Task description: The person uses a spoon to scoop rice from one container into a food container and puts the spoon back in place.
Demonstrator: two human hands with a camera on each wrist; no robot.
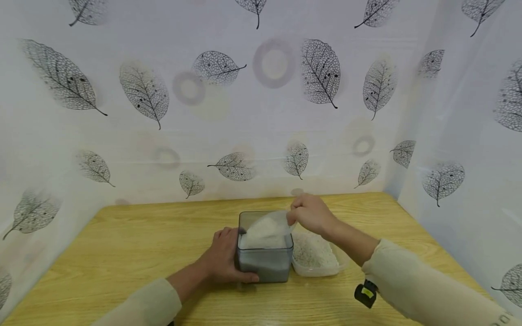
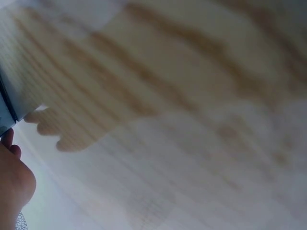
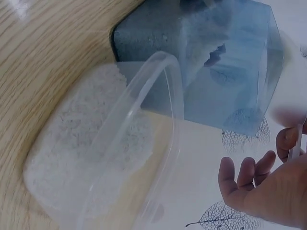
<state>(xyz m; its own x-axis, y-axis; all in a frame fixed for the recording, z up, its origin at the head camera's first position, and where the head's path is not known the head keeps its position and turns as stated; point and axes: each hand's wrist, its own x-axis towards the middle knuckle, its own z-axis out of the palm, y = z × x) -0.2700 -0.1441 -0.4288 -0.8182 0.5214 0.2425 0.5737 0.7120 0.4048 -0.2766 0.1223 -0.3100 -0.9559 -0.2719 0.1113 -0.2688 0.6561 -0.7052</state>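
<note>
A translucent grey square container [image 1: 265, 267] stands on the table. My left hand [image 1: 222, 258] holds its left side, thumb along the front. In the left wrist view, that hand [image 2: 14, 177] shows at the edge beside the container [image 2: 5, 115]. My right hand [image 1: 311, 213] pinches the pale handle [image 3: 296, 146] of a translucent scoop [image 1: 281, 221], tilted over the container's opening. White grains [image 1: 264, 228] show there; how much lies in the scoop cannot be told. To the right sits a clear plastic tub [image 1: 318, 273] of white rice [image 3: 76, 143], close against the container.
The wood-grain table [image 1: 163, 235] extends to both sides. Behind and beside it hangs a pale leaf-patterned curtain [image 1: 261, 122]. A small black device [image 1: 365, 294] hangs at my right sleeve [image 1: 408, 271].
</note>
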